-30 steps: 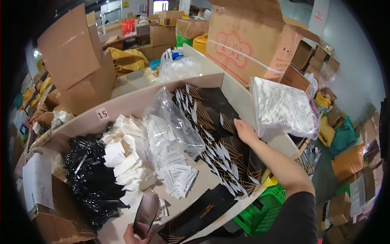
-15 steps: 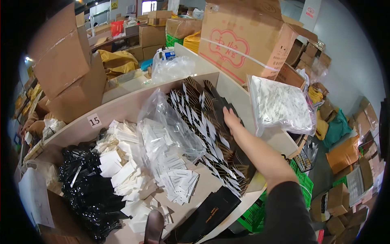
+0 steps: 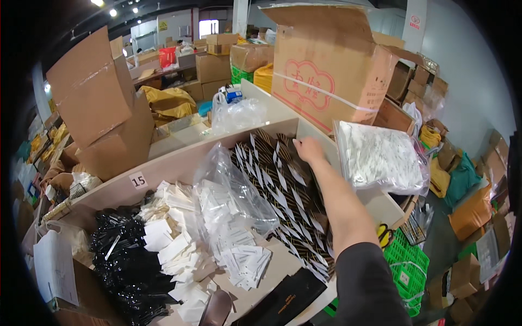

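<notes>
My right hand (image 3: pixel 309 150) is at the far right end of a pile of flat dark packets (image 3: pixel 280 182) with gold lines and pale pointed shapes. Its fingers are curled, and whatever they grip is hidden. My left hand does not show. At the lower edge a smooth brown, rounded lens-like piece (image 3: pixel 217 307) sticks up; what it belongs to is out of sight. Close by lies a flat black case (image 3: pixel 285 300) with gold print. Left of the dark packets are a clear plastic bag (image 3: pixel 234 190), loose white cards (image 3: pixel 246 265) and black glossy wrapped pieces (image 3: pixel 128 261).
A pale raised board (image 3: pixel 174 163) borders the table's far side. Beyond it stands a large carton (image 3: pixel 326 70); two stacked cartons (image 3: pixel 103 108) are at left. A clear bag of white pieces (image 3: pixel 380 155) rests at right, above a green crate (image 3: pixel 408 266) and yellow-handled scissors (image 3: pixel 385 235).
My right hand has gone from lying extended over the dark packets to curled fingers at their far end. The view has tilted up slightly, and the brown piece sits a little further right.
</notes>
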`<state>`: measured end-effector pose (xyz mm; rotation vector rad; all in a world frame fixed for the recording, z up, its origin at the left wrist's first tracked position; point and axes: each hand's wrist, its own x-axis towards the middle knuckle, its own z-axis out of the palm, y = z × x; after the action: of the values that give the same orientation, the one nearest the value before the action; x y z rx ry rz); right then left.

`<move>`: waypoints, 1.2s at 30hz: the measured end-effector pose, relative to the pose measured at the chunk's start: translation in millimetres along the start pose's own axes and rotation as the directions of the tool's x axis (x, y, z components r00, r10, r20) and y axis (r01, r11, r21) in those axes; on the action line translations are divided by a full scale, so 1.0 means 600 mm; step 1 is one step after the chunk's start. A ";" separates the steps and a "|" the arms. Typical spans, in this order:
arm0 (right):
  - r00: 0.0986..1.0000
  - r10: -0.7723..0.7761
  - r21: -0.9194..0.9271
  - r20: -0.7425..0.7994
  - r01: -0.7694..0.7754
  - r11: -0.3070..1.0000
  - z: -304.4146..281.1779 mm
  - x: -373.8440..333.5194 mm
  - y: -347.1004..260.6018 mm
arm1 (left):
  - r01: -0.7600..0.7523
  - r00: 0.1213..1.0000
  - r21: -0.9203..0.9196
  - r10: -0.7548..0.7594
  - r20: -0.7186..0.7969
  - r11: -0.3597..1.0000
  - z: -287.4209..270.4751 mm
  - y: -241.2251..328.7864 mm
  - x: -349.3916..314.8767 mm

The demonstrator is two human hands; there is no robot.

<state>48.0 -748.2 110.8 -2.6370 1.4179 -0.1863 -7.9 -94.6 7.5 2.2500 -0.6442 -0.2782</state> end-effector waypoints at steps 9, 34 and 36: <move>0.989 -0.125 0.833 0.079 0.004 0.553 0.108 0.086 0.043 | 0.010 0.997 -0.001 -0.010 0.072 1.000 0.017 0.040 0.040; 0.873 0.212 0.222 0.439 -0.334 0.916 0.089 -0.282 0.342 | -0.074 0.983 -0.200 0.106 0.153 0.977 0.048 0.000 0.023; 0.896 0.296 0.266 0.332 -0.390 0.882 0.121 -0.278 0.335 | -0.088 0.986 -0.188 0.112 0.126 0.978 0.050 0.006 0.025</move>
<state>-194.9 -713.6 -4.1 -2.0112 1.5697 0.0004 -8.1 -123.2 -10.5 2.0297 -0.7698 -0.4256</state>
